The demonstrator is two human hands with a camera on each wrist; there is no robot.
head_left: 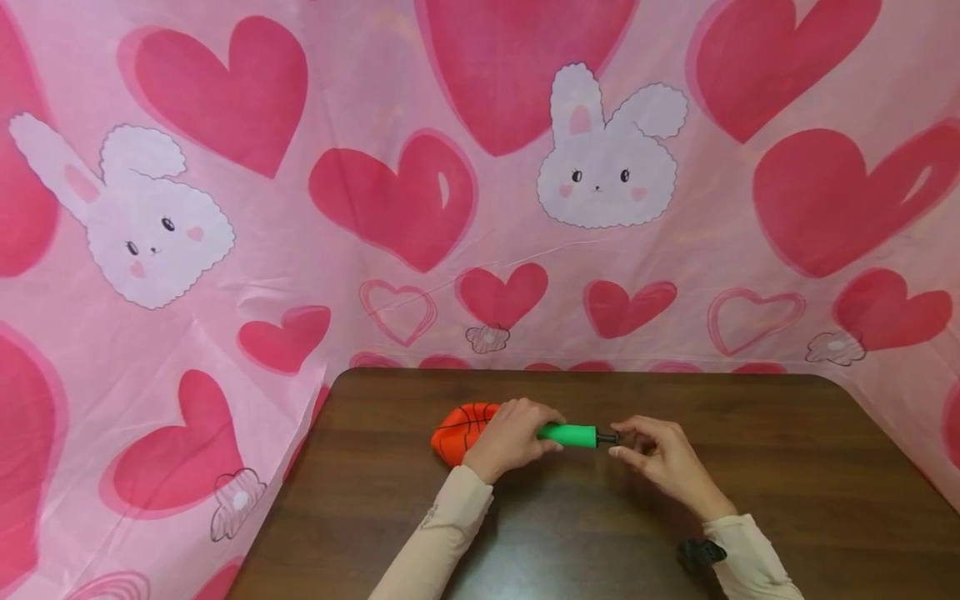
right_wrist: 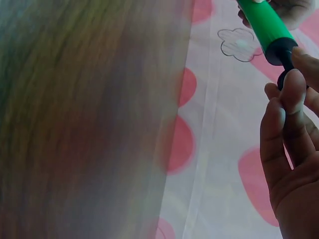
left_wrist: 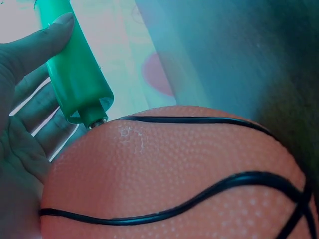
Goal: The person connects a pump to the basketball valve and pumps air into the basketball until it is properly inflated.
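Observation:
My left hand [head_left: 517, 437] grips the green barrel of a hand pump [head_left: 573, 435], its thumb lying along the barrel in the left wrist view. The pump's nozzle end meets an orange toy basketball [left_wrist: 164, 164] with black lines. In the head view the ball looks partly deflated and dented, and my left hand covers some of it. At the pump's other end my right hand [head_left: 663, 454] pinches the black handle. A short length of dark rod shows between barrel and handle. The right wrist view shows the fingers closed around the handle [right_wrist: 282, 79].
A brown wooden table [head_left: 787, 483] with rounded far corners lies under both hands. Behind it and along its sides hangs a pink cloth [head_left: 510, 208] printed with hearts and rabbit faces. A dark strap device [head_left: 701, 553] sits at the right wrist.

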